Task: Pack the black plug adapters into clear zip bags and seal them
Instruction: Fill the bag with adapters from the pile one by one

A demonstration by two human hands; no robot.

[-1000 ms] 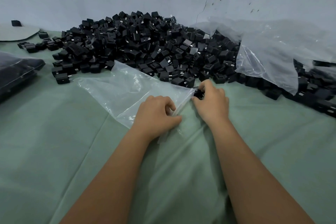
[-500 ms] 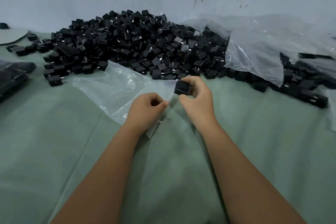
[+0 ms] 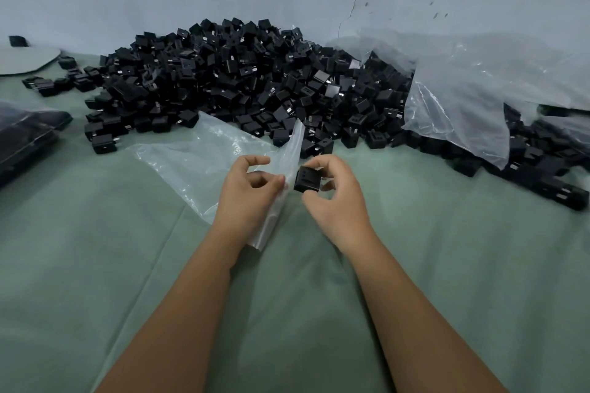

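Lifted clear of the pile's edge since a second ago, the right hand (image 3: 335, 198) now pinches one black plug adapter (image 3: 307, 180) in its fingers, right at the mouth of the clear zip bag (image 3: 204, 166). Beside it the left hand (image 3: 247, 195) has raised the bag's open edge, gripping the plastic between thumb and fingers. This bag looks empty and unsealed, so packing it has barely begun; a large pile of adapters (image 3: 242, 86) waits on the green-covered bench (image 3: 95, 265), while a filled bag (image 3: 25, 134) lies at far left.
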